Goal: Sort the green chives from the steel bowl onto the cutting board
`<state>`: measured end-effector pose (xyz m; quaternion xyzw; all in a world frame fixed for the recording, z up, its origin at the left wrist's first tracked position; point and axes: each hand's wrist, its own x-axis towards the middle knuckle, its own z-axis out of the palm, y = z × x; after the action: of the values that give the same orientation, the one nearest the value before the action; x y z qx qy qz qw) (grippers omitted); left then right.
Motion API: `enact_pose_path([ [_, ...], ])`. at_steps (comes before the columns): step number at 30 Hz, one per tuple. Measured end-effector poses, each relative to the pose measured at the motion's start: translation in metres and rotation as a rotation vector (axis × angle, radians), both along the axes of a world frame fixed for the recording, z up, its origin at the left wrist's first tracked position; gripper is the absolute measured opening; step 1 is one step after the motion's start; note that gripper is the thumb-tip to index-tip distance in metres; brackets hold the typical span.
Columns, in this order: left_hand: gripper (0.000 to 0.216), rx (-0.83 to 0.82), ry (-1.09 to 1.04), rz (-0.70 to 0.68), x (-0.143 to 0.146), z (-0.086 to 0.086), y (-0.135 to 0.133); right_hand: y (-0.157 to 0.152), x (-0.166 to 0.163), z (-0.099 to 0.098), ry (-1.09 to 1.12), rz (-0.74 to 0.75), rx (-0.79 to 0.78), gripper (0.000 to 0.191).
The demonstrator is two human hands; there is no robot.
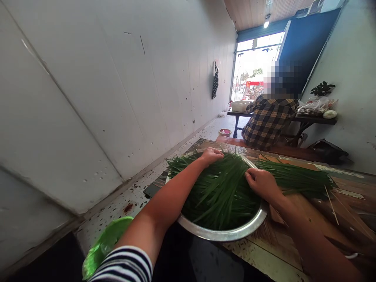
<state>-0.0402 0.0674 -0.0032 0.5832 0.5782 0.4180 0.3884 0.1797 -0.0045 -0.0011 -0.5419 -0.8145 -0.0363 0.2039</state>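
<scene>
A big metal bowl point(226, 234) sits on a wooden table point(293, 239), heaped with long green chive leaves point(223, 192). My left hand point(210, 155) rests at the far rim of the bowl, fingers curled down onto the leaves. Over the bowl's right side, my right hand point(261, 182) is closed in a pinch on some leaves. A second flat pile of chives point(296, 178) lies on the table to the right of the bowl, stretching away from my right hand.
Another person in a plaid shirt point(268, 121) sits with their back turned at a dark table point(314, 119) with bags on it. A white wall point(102, 98) runs along the left. A green plastic thing point(102, 244) lies on the floor by my left arm.
</scene>
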Motion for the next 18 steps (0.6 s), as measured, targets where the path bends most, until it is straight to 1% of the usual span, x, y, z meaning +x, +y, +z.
enact_pose_path([
  [3,0.011,-0.056,-0.14,-0.062,0.007,0.002,-0.004,0.0,-0.001,0.001,0.009,0.007,-0.019,0.031],
  [7,0.008,-0.093,-0.231,-0.104,0.013,0.007,-0.01,0.0,-0.001,0.001,-0.008,0.008,-0.024,0.032],
  [14,0.007,-0.096,-0.257,-0.093,0.016,0.01,-0.013,0.0,0.0,0.0,0.008,0.013,-0.015,0.032],
  [18,0.015,-0.092,-0.24,-0.092,0.015,0.008,-0.012,0.001,0.001,-0.002,0.005,0.017,-0.008,0.032],
])
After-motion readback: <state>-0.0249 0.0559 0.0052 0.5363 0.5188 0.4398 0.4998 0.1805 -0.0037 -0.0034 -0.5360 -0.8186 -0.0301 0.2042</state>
